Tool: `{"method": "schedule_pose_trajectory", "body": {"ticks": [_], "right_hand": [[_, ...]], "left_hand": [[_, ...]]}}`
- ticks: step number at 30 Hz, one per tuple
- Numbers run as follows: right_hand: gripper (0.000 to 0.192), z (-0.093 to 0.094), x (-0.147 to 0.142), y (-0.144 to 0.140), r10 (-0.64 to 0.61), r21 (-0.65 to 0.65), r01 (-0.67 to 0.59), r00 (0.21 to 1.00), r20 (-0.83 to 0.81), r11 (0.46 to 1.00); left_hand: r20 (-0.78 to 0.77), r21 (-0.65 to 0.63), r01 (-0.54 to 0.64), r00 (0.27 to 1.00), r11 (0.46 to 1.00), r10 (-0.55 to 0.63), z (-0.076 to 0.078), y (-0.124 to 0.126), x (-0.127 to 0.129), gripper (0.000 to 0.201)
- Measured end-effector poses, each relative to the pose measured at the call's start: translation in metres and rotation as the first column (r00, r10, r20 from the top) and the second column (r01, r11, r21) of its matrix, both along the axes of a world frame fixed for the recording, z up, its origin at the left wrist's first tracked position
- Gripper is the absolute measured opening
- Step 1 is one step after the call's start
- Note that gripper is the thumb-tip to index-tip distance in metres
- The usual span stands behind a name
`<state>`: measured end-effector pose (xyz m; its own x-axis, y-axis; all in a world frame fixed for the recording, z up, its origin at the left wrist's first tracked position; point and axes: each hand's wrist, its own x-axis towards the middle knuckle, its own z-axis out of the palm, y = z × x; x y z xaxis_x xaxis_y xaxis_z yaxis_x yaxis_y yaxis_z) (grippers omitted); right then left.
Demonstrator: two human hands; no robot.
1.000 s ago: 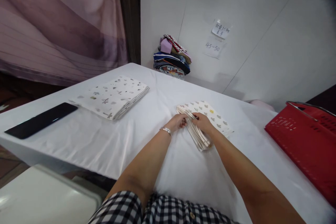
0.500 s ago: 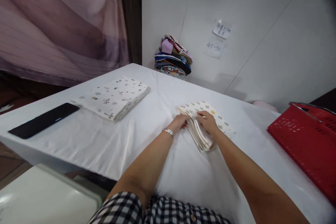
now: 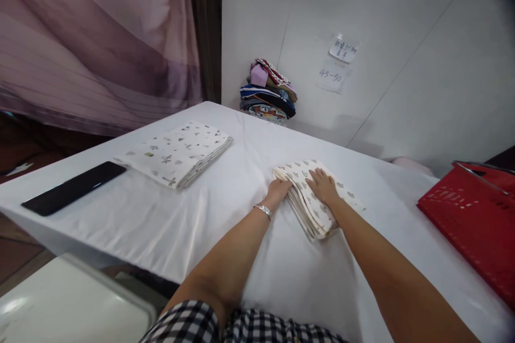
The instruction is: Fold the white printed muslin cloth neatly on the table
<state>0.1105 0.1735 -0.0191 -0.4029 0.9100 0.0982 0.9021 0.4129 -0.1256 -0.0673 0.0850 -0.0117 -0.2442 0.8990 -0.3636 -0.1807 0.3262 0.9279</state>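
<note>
- Folded cloth (image 3: 317, 201) with cloud print, centre of frame, on white table (image 3: 161, 220); probably soft, light and limp, layers prone to sliding.
- Right hand (image 3: 324, 186) flat and open on top.
- Left hand (image 3: 277, 191) open, fingers against layered left edge.
- Best grasped along that stacked edge, supporting underneath.
- Second folded cloth (image 3: 177, 153) left of centre; red basket (image 3: 475, 220) at right edge.

A makeshift textile sorting room: folded cloths (image 3: 177, 153) on a white-draped table (image 3: 161, 220), a fabric pile (image 3: 269, 94) at its far edge, handwritten notes (image 3: 337, 64) taped above.
</note>
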Motion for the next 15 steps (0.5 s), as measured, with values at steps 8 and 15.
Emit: {"method": "schedule_pose_trajectory", "body": {"ticks": [8,15], "right_hand": [[0.049,0.018,-0.023,0.006,0.001,-0.061,-0.003,0.999,-0.042,0.998],[0.053,0.023,-0.041,0.024,-0.013,-0.047,0.015,0.999,0.034,0.999]], "left_hand": [[0.087,-0.018,-0.036,0.995,0.999,0.037,0.001,0.006,-0.004,0.016],[0.055,0.016,-0.127,0.991,0.992,0.126,-0.004,0.011,-0.002,0.012]]}}
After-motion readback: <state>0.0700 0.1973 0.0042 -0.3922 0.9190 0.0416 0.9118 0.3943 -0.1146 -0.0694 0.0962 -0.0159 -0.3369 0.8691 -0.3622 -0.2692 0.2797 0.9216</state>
